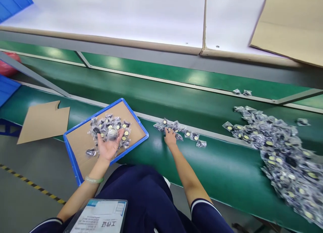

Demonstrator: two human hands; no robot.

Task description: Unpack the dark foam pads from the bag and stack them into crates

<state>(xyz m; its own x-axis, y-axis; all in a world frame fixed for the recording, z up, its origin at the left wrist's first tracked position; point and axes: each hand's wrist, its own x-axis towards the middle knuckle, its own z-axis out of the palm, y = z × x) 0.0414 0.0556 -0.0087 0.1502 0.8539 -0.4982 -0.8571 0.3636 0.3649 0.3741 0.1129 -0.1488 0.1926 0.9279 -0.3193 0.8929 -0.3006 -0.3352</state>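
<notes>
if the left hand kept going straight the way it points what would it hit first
Most likely the heap of clear packets on the cardboard in the blue tray, right ahead of the left hand. Depth is unclear, though: the hand may be above the heap and could pass over it.

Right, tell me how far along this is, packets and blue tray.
Done: a heap of packets already sits in the blue tray. In hand: the left hand holds a packet above it, and the right hand touches a short row of packets on the green belt. Left: the big pile further along the belt.
</notes>
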